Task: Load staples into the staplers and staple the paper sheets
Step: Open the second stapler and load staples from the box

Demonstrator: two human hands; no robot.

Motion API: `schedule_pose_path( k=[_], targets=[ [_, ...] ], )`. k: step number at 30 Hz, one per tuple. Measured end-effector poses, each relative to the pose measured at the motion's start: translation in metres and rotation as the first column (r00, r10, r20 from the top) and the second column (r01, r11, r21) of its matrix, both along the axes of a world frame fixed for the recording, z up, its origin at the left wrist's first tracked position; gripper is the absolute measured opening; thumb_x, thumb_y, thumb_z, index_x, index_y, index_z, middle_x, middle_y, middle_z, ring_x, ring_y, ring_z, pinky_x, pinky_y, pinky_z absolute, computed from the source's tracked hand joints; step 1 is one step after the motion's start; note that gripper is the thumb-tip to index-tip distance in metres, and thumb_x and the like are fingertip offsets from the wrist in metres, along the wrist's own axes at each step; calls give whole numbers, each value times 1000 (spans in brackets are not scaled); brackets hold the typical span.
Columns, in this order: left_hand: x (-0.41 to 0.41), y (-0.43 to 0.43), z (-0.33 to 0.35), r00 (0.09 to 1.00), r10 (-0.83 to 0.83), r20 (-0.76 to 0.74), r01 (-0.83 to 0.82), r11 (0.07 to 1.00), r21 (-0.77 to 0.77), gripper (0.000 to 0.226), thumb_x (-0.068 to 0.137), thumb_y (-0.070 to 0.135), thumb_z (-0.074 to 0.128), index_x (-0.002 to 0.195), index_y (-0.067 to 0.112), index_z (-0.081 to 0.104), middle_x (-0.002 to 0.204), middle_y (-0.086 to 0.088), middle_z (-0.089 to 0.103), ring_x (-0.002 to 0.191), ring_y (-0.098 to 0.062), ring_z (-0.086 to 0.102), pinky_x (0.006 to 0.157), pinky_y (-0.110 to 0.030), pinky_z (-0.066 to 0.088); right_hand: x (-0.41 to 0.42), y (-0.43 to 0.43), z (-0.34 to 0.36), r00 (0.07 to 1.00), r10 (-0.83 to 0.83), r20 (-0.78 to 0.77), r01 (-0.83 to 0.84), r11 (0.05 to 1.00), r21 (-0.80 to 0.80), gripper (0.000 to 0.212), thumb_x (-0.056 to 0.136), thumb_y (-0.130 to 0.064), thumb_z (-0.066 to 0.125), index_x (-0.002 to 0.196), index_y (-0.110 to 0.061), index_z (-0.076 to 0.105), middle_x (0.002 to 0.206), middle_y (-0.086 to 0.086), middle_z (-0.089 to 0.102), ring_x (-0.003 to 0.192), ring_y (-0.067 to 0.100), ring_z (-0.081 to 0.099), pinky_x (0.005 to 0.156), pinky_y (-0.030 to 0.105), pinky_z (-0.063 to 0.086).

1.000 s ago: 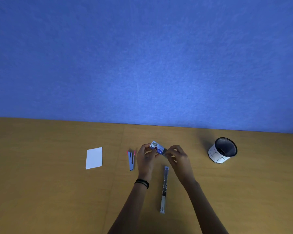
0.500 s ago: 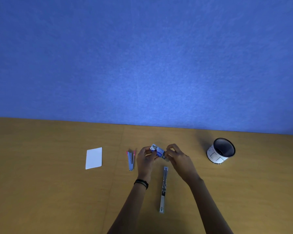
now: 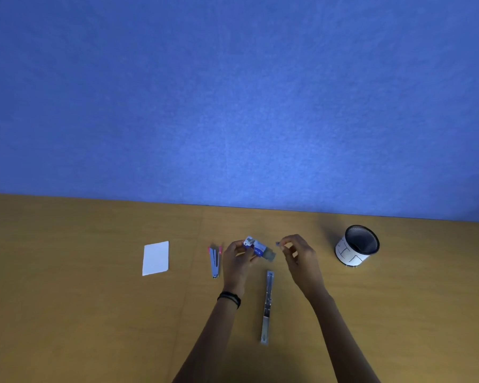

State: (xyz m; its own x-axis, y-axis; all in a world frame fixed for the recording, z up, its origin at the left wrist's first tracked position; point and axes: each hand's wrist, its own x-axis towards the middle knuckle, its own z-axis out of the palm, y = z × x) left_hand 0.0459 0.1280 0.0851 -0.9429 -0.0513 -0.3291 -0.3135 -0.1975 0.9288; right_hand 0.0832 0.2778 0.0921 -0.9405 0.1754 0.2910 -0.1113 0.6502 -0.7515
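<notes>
My left hand (image 3: 237,258) grips a small blue and white staple box (image 3: 256,246) above the wooden table (image 3: 94,313); its grey inner tray sticks out to the right. My right hand (image 3: 297,251) is just right of the box, thumb and finger pinched on a small grey strip of staples (image 3: 278,243). A long silver stapler (image 3: 267,305) lies opened flat below and between the hands. A small pink and silver stapler (image 3: 214,261) lies to the left of my left hand. The white paper sheets (image 3: 155,258) lie further left.
A black mesh cup with a white paper band (image 3: 357,248) stands at the right. A blue wall (image 3: 233,106) rises behind the table's far edge.
My right hand has pulled away from the staple box to the right, holding a small strip of staples. The box's tray now sticks out. The left hand stays in place.
</notes>
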Motion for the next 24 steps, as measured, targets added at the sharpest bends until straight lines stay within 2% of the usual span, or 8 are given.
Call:
schedule_pose_path(
  k=[2,6,10,13,15,17,19,24],
  targets=[
    [3,-3,-1,1000,7,9,-7,1000,-4,20,86,-2,58,105,-5,56,99,-15,61,95,-20,63,65,-16,57,5,5,-10,999,-51,2,51,997,-53,10,89,-5,57,89,-15,59,91,-14,58,75,1,58,59,8,43],
    [12,-10,-6,1000,4,26,-3,1000,-23,22,87,0,60,108,-7,55,98,-17,60,86,-17,64,69,-18,59,24,11,-43,980,-153,126,172,974,-151,16,89,-4,56,84,-19,57,86,-8,61,69,7,60,53,19,49],
    [19,-16,-9,998,-7,63,8,1000,-13,25,87,0,61,109,-9,55,105,-25,59,90,-25,65,86,-34,57,51,7,-80,940,-209,269,268,942,-202,14,90,-5,56,84,-18,56,75,-1,60,65,20,61,51,21,49],
    [23,-20,-9,998,-11,69,12,1000,-8,19,88,1,60,106,-4,57,101,-23,58,86,-24,65,90,-37,54,65,4,-100,909,-218,355,290,944,-161,9,89,-5,58,96,-11,59,72,-2,60,62,16,58,52,17,45],
    [26,-23,-8,997,-9,70,10,1000,-8,19,88,1,60,105,-4,57,99,-20,58,82,-21,65,90,-37,54,71,2,-107,893,-222,391,286,951,-114,15,88,-5,58,102,-4,63,75,2,62,63,16,58,55,20,45],
    [28,-25,-7,997,-6,73,7,1000,-7,19,87,0,60,106,-3,57,99,-21,58,85,-24,65,89,-37,54,73,-1,-111,889,-220,401,269,961,-70,15,88,-2,57,100,0,66,84,8,65,70,19,59,64,27,47],
    [31,-28,-6,997,-7,73,7,1000,0,19,87,0,61,106,-3,57,99,-21,58,89,-26,64,89,-37,54,74,-3,-112,886,-217,410,256,966,-43,14,86,2,57,93,0,70,89,12,67,76,19,59,70,28,46],
    [34,-35,-2,997,-13,70,13,1000,5,16,87,0,61,102,0,57,97,-18,59,82,-20,65,86,-34,54,74,-10,-112,864,-184,468,219,975,-22,11,80,6,60,82,1,70,86,13,65,76,18,55,68,25,41]
  ],
)
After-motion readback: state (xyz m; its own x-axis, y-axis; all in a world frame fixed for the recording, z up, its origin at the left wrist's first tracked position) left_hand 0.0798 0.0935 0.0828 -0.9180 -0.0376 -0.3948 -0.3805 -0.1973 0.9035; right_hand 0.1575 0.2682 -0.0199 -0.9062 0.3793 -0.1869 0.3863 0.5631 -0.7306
